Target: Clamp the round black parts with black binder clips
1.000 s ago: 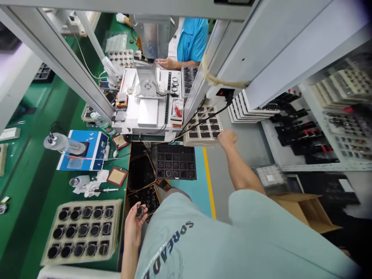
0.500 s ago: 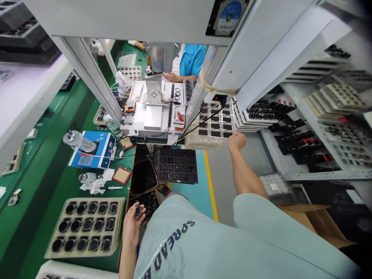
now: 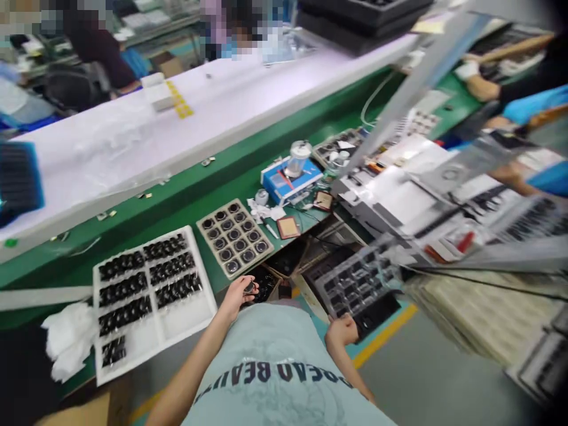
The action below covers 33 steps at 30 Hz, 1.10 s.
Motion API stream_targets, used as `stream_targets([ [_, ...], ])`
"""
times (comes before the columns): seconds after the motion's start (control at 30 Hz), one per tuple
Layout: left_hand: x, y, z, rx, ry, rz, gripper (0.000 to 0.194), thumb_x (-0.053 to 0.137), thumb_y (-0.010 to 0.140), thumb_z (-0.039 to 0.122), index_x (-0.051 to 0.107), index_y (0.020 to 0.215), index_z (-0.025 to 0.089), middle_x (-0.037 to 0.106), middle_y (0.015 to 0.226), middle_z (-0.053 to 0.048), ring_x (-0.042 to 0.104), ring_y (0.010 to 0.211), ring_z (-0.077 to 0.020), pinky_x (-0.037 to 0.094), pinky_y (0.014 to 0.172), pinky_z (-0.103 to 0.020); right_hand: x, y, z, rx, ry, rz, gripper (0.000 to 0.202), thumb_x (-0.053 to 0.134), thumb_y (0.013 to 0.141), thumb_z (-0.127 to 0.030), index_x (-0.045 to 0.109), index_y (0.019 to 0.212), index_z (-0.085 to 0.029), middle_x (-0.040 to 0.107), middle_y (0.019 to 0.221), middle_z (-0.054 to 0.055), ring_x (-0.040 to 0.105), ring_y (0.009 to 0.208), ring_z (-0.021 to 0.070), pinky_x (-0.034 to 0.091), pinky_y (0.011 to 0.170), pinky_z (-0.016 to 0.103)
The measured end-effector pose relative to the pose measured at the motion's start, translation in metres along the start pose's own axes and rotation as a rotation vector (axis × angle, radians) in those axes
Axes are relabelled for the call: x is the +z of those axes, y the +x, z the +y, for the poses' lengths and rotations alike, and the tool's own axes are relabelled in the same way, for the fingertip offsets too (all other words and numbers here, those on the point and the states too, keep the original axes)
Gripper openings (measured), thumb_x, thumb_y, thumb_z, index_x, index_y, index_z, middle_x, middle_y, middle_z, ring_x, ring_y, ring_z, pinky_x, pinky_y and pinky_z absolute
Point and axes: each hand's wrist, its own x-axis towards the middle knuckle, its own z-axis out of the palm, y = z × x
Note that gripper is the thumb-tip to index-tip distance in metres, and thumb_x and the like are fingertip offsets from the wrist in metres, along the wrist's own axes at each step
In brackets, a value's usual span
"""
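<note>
Clear plastic forms the pocketed tray (image 3: 352,283) at the right hand (image 3: 341,331), whose fingers are closed on its near corner; it slants up and away from those fingers, with a black tray (image 3: 380,316) showing below it, just to their right; whether the two trays touch, or the fingers grip both, I cannot tell. Fingers of the left hand (image 3: 237,297) are curled around a round dark piece (image 3: 249,288), clamped at their tips; just right of them lies a heap of small black parts (image 3: 267,284), low beside the bench edge.

Beyond the left fingers, on the green bench (image 3: 246,194), sits a beige tray (image 3: 243,265) of round dark pieces in rows; to their left is a white tray (image 3: 181,316) packed with black parts, some of its near compartments bare; farther off, ahead of them and to the right, are a red-framed pad (image 3: 288,227), crumpled white tissue (image 3: 268,211) and a blue machine (image 3: 290,188); well right of the right fingers stand pale stacked trays (image 3: 479,307), blurred.
</note>
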Motion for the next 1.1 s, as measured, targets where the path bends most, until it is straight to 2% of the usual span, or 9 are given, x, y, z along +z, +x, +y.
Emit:
stream_targets([
  [0.13,-0.044,-0.016,-0.014,0.009,-0.101,0.094,0.025,0.069,0.086,0.037,0.067,0.097,0.016,0.072,0.09,-0.009,0.067,0.071,-0.0148,0.051,0.062,-0.023,0.042,0.016,-0.073,-0.007,0.073,0.156,0.059,0.031,0.09,-0.047,0.076,0.103,-0.011,0.076,0.095,0.023,0.071,0.09,0.0367,0.053,0.074,0.04],
  [0.3,-0.082,-0.032,-0.031,0.042,-0.23,0.17,0.024,0.069,0.085,0.038,0.067,0.096,0.016,0.072,0.09,-0.009,0.066,0.074,-0.015,0.049,0.064,-0.024,0.071,0.03,-0.193,-0.373,-0.14,-0.087,0.043,0.04,0.097,-0.034,0.075,0.111,-0.013,0.076,0.101,0.02,0.071,0.094,0.0307,0.047,0.082,0.033],
  [0.4,-0.094,-0.036,-0.044,0.044,-0.306,0.24,0.025,0.07,0.082,0.037,0.067,0.094,0.016,0.072,0.09,-0.009,0.064,0.074,-0.0146,0.047,0.063,-0.023,0.083,0.027,-0.238,-0.45,-0.357,-0.132,0.04,0.04,0.099,-0.03,0.074,0.114,-0.014,0.075,0.096,0.02,0.072,0.091,0.0306,0.048,0.081,0.035],
  [0.53,-0.094,-0.041,-0.052,0.069,-0.355,0.258,0.025,0.069,0.079,0.035,0.067,0.096,0.016,0.073,0.091,-0.009,0.063,0.075,-0.0142,0.042,0.06,-0.021,0.091,0.028,-0.253,-0.486,-0.466,-0.133,0.042,0.038,0.099,-0.027,0.075,0.111,-0.012,0.075,0.094,0.022,0.072,0.091,0.0323,0.051,0.079,0.038],
  [0.7,-0.084,-0.039,-0.042,0.087,-0.357,0.259,0.028,0.066,0.073,0.021,0.065,0.101,0.019,0.073,0.092,-0.007,0.063,0.075,-0.0138,0.042,0.06,-0.021,0.095,0.039,-0.247,-0.489,-0.496,-0.161,0.041,0.039,0.098,-0.026,0.076,0.105,-0.01,0.073,0.091,0.026,0.072,0.092,0.035,0.052,0.081,0.043],
  [0.83,-0.072,-0.024,-0.032,0.123,-0.313,0.224,0.034,0.063,0.072,0.016,0.061,0.106,0.02,0.073,0.098,-0.006,0.064,0.073,-0.013,0.043,0.058,-0.021,0.084,0.041,-0.237,-0.571,-0.432,-0.182,0.04,0.043,0.097,-0.028,0.069,0.121,-0.009,0.073,0.098,0.025,0.071,0.095,0.0337,0.051,0.085,0.044],
  [0.9,-0.067,-0.014,-0.031,0.174,-0.217,0.201,0.038,0.062,0.074,0.017,0.059,0.112,0.02,0.073,0.101,-0.007,0.066,0.074,-0.0141,0.045,0.06,-0.023,0.074,0.034,-0.237,-0.72,-0.297,-0.156,0.045,0.045,0.096,-0.029,0.062,0.131,-0.008,0.071,0.11,0.025,0.068,0.103,0.0335,0.05,0.09,0.045],
  [0.97,-0.064,-0.004,-0.032,0.262,-0.035,0.201,0.045,0.06,0.076,0.015,0.057,0.121,0.02,0.074,0.104,-0.009,0.068,0.081,-0.0174,0.05,0.07,-0.028,0.065,0.019,-0.241,-0.973,-0.154,-0.236,0.044,0.045,0.097,-0.03,0.06,0.134,-0.011,0.068,0.12,0.022,0.065,0.109,0.0313,0.049,0.095,0.044],
  [1.1,-0.059,0.01,-0.035,0.425,0.387,0.254,0.062,0.058,0.074,0.01,0.054,0.136,0.016,0.067,0.128,-0.017,0.063,0.117,-0.0295,0.045,0.102,-0.044,0.057,-0.019,-0.259,-1.46,-0.134,-0.735,0.035,0.051,0.097,-0.024,0.065,0.129,-0.023,0.071,0.114,0.011,0.066,0.101,0.0226,0.051,0.09,0.033],
])
